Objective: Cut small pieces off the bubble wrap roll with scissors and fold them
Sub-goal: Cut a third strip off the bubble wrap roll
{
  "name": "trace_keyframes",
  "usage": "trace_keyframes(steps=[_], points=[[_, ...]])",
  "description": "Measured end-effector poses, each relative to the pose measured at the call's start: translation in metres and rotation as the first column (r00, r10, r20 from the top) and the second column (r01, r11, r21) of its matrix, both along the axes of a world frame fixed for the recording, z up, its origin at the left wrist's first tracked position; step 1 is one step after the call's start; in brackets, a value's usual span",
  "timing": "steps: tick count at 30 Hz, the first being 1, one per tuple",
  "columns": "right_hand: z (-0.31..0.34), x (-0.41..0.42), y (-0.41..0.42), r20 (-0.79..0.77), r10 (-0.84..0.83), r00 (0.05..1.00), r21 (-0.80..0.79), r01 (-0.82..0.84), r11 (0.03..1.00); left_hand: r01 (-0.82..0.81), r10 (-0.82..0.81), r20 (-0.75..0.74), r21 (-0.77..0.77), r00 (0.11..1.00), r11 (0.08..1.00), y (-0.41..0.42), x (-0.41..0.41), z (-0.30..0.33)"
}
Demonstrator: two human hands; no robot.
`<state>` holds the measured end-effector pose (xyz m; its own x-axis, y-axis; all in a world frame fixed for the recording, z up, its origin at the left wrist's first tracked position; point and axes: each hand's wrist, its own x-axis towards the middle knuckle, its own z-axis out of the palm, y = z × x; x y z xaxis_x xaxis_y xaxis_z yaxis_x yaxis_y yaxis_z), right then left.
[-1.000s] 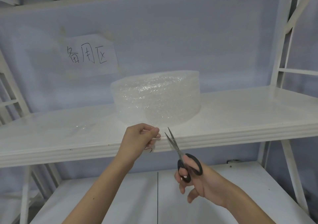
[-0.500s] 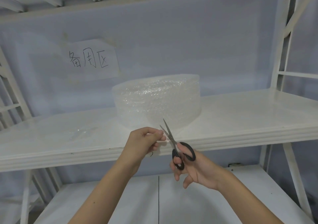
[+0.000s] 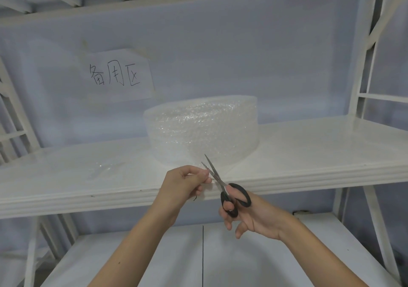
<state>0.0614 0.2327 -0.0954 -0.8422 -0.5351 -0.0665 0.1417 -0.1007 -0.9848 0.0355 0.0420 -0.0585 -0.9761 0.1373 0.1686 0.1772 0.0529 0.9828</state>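
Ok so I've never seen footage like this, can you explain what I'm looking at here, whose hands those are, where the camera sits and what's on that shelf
This is one picture from a wide-angle camera worn on a person's head, looking forward and down, so the two bare arms reaching in from the bottom are the wearer's own. No robot is involved. The left hand pinches a thin edge of clear wrap, which is hard to see. The right hand holds black-handled metal scissors, blades open and pointing up toward that pinched edge. Behind them, a clear plastic bubble wrap roll sits on a white shelf of a white rack. A white paper sign with handwritten characters is stuck on the pale blue wall. A lower white shelf shows beneath the arms.
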Motion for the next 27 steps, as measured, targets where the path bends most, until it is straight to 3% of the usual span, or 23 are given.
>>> trace_keyframes(steps=[7,15,23,27], points=[[0.006,-0.003,-0.004,-0.086,-0.052,0.995,0.031,0.055,0.998,0.002,-0.002,-0.008,-0.006,1.000,1.000,-0.004,-0.002,0.002],[0.010,-0.006,-0.008,-0.037,0.012,0.999,0.000,-0.012,1.000,0.046,-0.050,-0.040,-0.108,0.998,0.993,-0.002,0.006,0.003],[0.011,-0.010,-0.015,-0.093,-0.068,0.993,-0.025,0.066,0.998,0.085,-0.094,-0.048,-0.157,0.994,0.984,-0.011,0.009,0.009],[0.009,-0.009,-0.016,-0.099,-0.064,0.993,-0.042,0.060,0.997,0.018,-0.027,-0.063,-0.127,0.998,0.992,-0.014,0.007,0.014]])
